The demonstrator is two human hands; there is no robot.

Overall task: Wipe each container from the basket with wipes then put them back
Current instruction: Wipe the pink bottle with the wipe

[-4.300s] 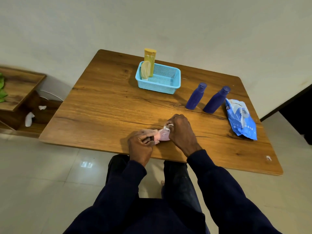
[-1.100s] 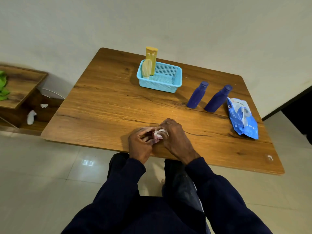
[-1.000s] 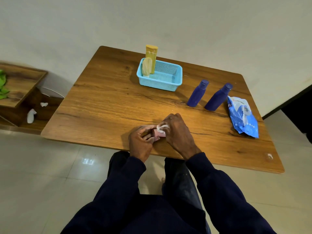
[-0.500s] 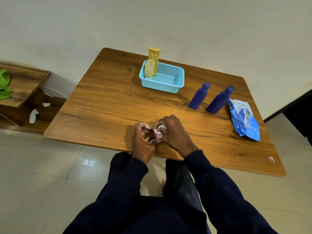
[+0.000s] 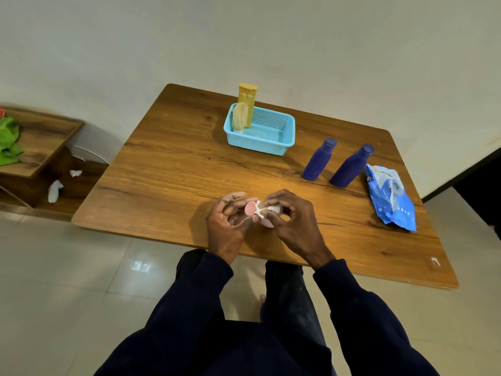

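Left hand (image 5: 229, 223) grips pink container (image 5: 250, 208); right hand (image 5: 294, 223) pinches white wipe (image 5: 267, 208) against it, over worktop (image 5: 168, 172) near front edge.

a: bare table (image 5: 168, 172) left and centre, open run to the basket (image 5: 257, 146) front wall.
b: right side?
a: crowded. left blue bottle (image 5: 318, 162) and right blue bottle (image 5: 350, 167) upright, narrow gap between; wipes pack (image 5: 390, 198) just beside. yellow bottle (image 5: 246, 104) fills the basket's left end.

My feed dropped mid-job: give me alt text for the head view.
At the near table edge, the left hand holds a small pink container while the right hand presses a white wipe on it. Behind, a blue basket holds two yellow containers; two dark blue bottles and a blue wipes pack sit to its right.
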